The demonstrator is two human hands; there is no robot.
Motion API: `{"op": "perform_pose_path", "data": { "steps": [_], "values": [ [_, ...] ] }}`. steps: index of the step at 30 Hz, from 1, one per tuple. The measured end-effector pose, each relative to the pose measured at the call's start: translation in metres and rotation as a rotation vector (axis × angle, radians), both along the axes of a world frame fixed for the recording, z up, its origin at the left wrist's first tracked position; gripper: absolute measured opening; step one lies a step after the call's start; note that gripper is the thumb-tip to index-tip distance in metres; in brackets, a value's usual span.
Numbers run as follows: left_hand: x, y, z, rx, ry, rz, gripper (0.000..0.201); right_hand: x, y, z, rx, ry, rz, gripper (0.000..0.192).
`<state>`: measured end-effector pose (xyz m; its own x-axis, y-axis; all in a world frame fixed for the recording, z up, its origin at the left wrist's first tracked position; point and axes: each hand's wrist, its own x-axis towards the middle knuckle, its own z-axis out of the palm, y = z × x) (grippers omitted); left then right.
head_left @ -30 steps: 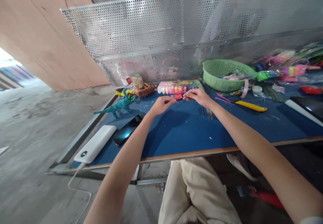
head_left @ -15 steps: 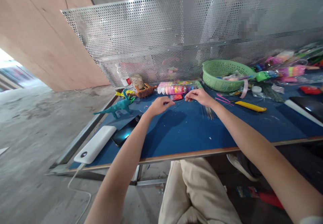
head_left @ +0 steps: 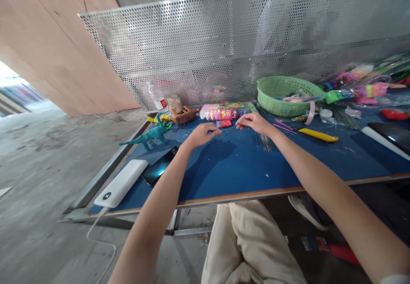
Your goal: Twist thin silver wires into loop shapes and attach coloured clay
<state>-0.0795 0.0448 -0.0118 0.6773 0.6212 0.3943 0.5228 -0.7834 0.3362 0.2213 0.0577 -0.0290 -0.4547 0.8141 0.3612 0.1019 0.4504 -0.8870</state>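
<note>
My left hand (head_left: 203, 133) and my right hand (head_left: 253, 122) rest on the blue table (head_left: 230, 164), a hand's width apart, each with fingertips pinched. A thin, barely visible strand seems to run between them. A small red piece (head_left: 224, 123) lies just behind the gap between the hands. Behind it is a clear pack of coloured clay pieces (head_left: 224, 112). A bundle of thin wires (head_left: 264, 141) lies by my right wrist.
Toy dinosaurs, teal (head_left: 149, 135) and orange (head_left: 184, 115), stand at the back left. A phone (head_left: 160, 167) and a white power bank (head_left: 121, 183) lie at the left edge. A green basket (head_left: 285, 92), a yellow knife (head_left: 318, 135) and packets are on the right, with a perforated metal screen (head_left: 208, 49) behind.
My left hand has drawn slightly back towards me and to the left, widening the gap between the hands. My right hand has barely moved.
</note>
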Motion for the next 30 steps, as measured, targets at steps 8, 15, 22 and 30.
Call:
{"op": "perform_pose_path", "data": {
  "steps": [8,15,22,30],
  "values": [
    [-0.005,0.002,-0.001,0.139,-0.045,0.342,0.034,0.032,0.016,0.002,0.252,-0.05,-0.767,0.05],
    [0.0,-0.001,-0.001,0.14,-0.025,0.388,0.034,0.064,0.016,-0.002,0.384,-0.844,-1.16,0.062],
    [0.0,-0.001,-0.003,0.131,-0.008,0.37,0.035,0.076,0.023,-0.005,0.263,-0.96,-1.045,0.045],
    [0.0,0.001,-0.005,0.123,-0.011,0.359,0.036,0.07,0.018,-0.005,0.186,-0.961,-1.046,0.05]
  ]
}}
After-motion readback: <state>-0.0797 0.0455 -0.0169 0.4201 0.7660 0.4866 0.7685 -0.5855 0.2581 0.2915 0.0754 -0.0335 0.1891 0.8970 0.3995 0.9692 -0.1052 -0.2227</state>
